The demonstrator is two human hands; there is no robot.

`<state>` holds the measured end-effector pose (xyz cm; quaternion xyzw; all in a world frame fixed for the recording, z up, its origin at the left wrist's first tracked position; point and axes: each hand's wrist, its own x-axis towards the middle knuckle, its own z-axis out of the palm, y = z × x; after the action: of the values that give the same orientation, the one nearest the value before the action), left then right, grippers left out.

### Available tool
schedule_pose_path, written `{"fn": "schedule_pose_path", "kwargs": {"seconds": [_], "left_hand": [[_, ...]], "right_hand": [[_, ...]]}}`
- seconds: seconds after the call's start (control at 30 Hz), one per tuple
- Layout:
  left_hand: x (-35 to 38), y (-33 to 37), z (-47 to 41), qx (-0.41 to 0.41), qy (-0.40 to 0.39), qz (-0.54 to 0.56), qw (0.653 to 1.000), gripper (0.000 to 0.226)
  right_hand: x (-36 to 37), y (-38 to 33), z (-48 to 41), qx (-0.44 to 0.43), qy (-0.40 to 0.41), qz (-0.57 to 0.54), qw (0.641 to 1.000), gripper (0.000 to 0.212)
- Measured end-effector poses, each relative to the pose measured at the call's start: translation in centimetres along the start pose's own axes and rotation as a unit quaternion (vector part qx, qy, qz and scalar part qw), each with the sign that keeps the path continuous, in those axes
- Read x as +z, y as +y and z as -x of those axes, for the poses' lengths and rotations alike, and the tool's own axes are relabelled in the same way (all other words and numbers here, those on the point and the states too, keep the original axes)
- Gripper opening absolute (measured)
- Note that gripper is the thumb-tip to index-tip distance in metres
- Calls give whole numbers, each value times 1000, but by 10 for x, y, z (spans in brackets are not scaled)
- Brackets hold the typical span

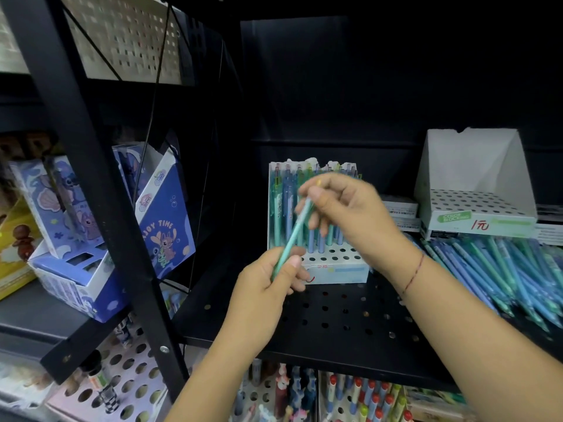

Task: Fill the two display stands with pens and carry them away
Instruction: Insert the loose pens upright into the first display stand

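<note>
A white display stand at the centre of the black shelf holds several blue and green pens upright in its back rows; its front holes are open. A second white stand at the right back has no pens in its holes. A heap of loose blue and green pens lies on the shelf at the right. My left hand grips the lower end of a green pen, and my right hand pinches its upper end, just in front of the first stand.
The black perforated shelf has a black upright post at the left. Blue cartoon boxes stand on the left shelf. Small white boxes sit between the stands. More pens stand in racks below.
</note>
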<state>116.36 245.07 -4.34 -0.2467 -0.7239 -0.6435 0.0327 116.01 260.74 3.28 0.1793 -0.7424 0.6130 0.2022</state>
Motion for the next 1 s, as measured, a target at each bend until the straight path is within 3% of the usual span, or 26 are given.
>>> {"fn": "schedule_pose_path", "kwargs": {"seconds": [0.1,0.2,0.33,0.43,0.83,1.0], "left_hand": [[-4,1,1,23,94,-34,995,14],[-11,-2,-10,-1,179,-77,981,24],[-18,-10,-26,-87,133,-101,982,48],[-17,-13,-26,-100,86,-107,986,53],[-19,-20,-27,-89,69,-104,988,42],[-19,-19,-26,-85,66,-98,989,42]], "right_hand": [[-17,-4,-5,-16,135,-4,991,17],[-32,1,-9,-55,224,116,966,14],[-30,10,-10,-65,204,217,953,10],[-30,11,-10,-75,200,245,946,10],[-30,13,-9,-84,192,296,932,13],[-33,14,-10,-80,201,286,933,5]]}}
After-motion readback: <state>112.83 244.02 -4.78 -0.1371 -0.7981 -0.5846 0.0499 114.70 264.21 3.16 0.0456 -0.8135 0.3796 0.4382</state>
